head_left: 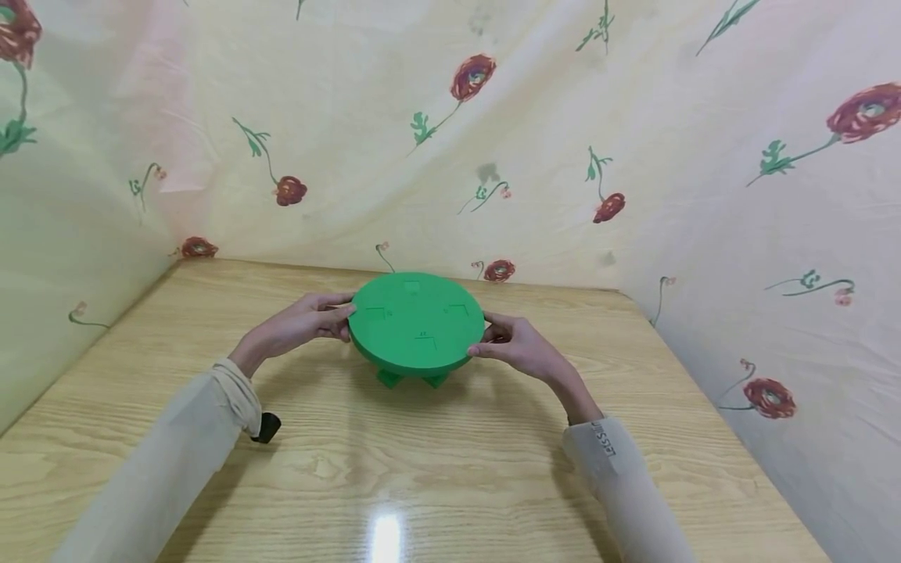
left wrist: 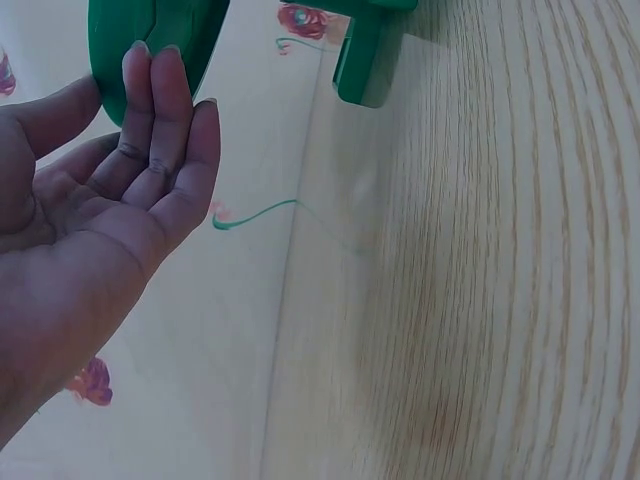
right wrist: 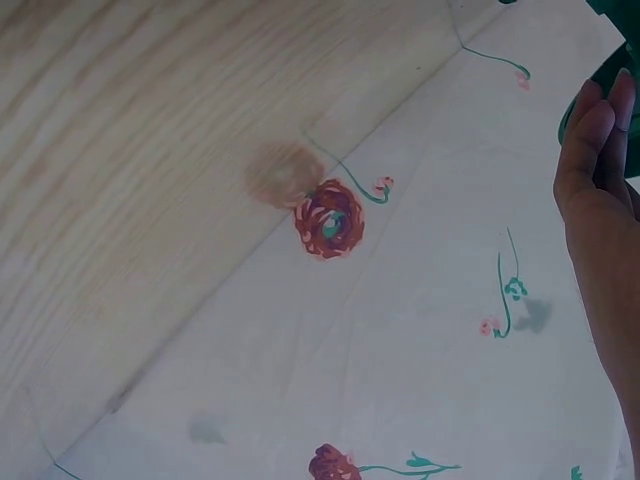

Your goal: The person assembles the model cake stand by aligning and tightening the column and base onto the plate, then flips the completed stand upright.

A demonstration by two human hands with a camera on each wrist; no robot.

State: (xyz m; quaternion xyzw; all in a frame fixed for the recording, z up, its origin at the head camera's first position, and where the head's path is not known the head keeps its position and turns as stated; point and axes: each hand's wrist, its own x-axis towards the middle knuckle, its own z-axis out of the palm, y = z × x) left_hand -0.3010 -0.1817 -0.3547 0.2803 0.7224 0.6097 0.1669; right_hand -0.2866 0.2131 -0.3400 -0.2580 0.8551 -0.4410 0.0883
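Observation:
A small green round stool (head_left: 417,322) is held by its rim between the two hands in the head view, its flat top tilted toward me. Faint rectangular outlines mark the top, and two short legs (head_left: 389,378) show beneath the near edge. My left hand (head_left: 303,322) grips the left side, thumb on the upper edge and fingers underneath. On the opposite side, my right hand (head_left: 517,344) grips the rim, thumb at the near edge. The left wrist view shows fingertips against the green underside beside a leg (left wrist: 360,60). Only part of the stool's rim (right wrist: 580,100) appears in the right wrist view.
A wood-grain table (head_left: 352,469) lies under the hands. Floral cloth (head_left: 366,156) rises along its back and both sides. A small black piece (head_left: 266,428) sticks out by the left sleeve cuff.

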